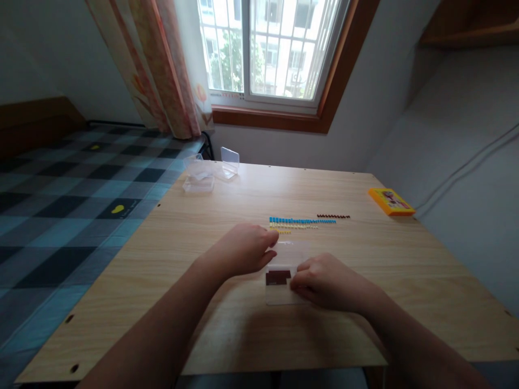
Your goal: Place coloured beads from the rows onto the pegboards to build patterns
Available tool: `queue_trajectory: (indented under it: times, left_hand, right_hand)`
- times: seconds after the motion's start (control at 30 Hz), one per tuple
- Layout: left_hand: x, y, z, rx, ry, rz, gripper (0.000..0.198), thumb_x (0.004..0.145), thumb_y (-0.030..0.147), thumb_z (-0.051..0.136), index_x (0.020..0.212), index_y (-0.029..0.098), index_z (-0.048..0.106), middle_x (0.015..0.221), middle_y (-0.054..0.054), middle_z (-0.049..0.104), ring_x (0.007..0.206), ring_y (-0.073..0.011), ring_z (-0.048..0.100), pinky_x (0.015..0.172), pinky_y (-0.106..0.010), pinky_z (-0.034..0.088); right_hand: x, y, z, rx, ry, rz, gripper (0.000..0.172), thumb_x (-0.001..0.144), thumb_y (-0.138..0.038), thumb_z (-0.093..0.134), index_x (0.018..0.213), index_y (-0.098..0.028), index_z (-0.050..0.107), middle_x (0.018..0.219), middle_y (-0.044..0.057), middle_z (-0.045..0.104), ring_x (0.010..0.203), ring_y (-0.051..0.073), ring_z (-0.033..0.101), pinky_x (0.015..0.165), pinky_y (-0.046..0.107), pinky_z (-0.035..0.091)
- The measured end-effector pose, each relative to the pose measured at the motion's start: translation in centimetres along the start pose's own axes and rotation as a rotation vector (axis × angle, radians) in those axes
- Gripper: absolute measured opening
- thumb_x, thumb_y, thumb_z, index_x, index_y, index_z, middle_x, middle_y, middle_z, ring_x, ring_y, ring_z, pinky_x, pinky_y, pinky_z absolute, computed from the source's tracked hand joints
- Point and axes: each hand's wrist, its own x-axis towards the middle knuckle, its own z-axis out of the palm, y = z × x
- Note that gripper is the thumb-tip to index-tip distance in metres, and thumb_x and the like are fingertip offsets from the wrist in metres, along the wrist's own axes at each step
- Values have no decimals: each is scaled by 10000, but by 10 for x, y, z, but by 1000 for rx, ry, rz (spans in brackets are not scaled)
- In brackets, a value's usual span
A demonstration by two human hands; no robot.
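A clear plastic case (279, 296) lies open on the wooden table, with dark brown pieces (278, 277) grouped at the left of its near half. My right hand (320, 281) rests over the case's right side, fingers curled beside the brown pieces; what they hold, if anything, is hidden. Above the case's far left corner is my left hand (255, 248), thumb and fingertips slightly apart, close to a short yellow row (286, 233). Beyond it run a cream row (298, 226), a blue row (302, 220) and a dark brown row (333, 216) of small pieces.
Clear plastic boxes (198, 185) stand at the table's far left corner, one with its lid raised (230, 156). An orange-yellow box (391, 202) lies near the right edge of the table (182, 232). A checkered bed (73, 216) adjoins the left side.
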Motion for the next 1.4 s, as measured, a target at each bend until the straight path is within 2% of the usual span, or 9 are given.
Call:
queue_trajectory:
  times: [0.17, 0.4, 0.63, 0.83, 1.1, 1.27, 1.4]
  left_hand:
    - [0, 0, 1, -2, 42, 8, 128, 920, 334, 638, 887, 212, 662, 865, -62, 761, 824, -263, 718, 662, -328, 470]
    - [-1, -1, 2, 19, 77, 25, 118, 920, 317, 650, 872, 210, 651, 848, -56, 765, 806, -262, 724, 629, -321, 443]
    - [-1, 0, 3, 27, 88, 34, 110, 922, 319, 661, 881, 217, 650, 882, -38, 776, 834, -263, 730, 617, -322, 421]
    - [-1, 0, 2, 35, 83, 32, 117, 923, 320, 658, 875, 213, 653, 882, -39, 777, 832, -263, 733, 612, -328, 412]
    - [0, -2, 5, 14, 88, 37, 101, 909, 315, 667, 887, 217, 654, 899, -38, 777, 837, -259, 725, 622, -325, 431]
    - [-1, -1, 4, 20, 97, 42, 110, 904, 320, 663, 875, 215, 646, 885, -42, 774, 832, -264, 725, 617, -330, 426]
    - [-2, -1, 3, 16, 97, 40, 112, 901, 321, 657, 865, 216, 643, 870, -42, 770, 827, -259, 722, 623, -328, 426]
  right_hand:
    - [-4, 2, -8, 40, 41, 10, 221, 906, -147, 579, 901, -231, 783, 794, 12, 748, 641, 132, 619, 624, 269, 364]
    - [-4, 0, -7, 42, -3, -2, 231, 881, -142, 594, 921, -248, 795, 797, 1, 747, 652, 129, 623, 632, 262, 362]
    - [-2, -3, -10, 0, 18, 25, 219, 953, -200, 571, 867, -244, 767, 781, 0, 730, 643, 124, 596, 613, 271, 322]
    - [0, -6, -10, -18, -2, 24, 221, 929, -161, 579, 769, -216, 722, 745, -3, 717, 616, 113, 571, 603, 271, 301]
    - [2, -4, -3, -18, 28, 66, 228, 969, -200, 576, 936, -261, 793, 805, 9, 755, 652, 142, 628, 610, 282, 319]
    - [3, -4, -2, -19, 28, 65, 223, 962, -191, 587, 937, -254, 800, 799, 15, 758, 652, 150, 648, 608, 279, 335]
    - [2, -4, -1, 6, 56, 59, 236, 967, -192, 584, 1032, -268, 798, 846, 22, 776, 677, 159, 675, 613, 274, 366]
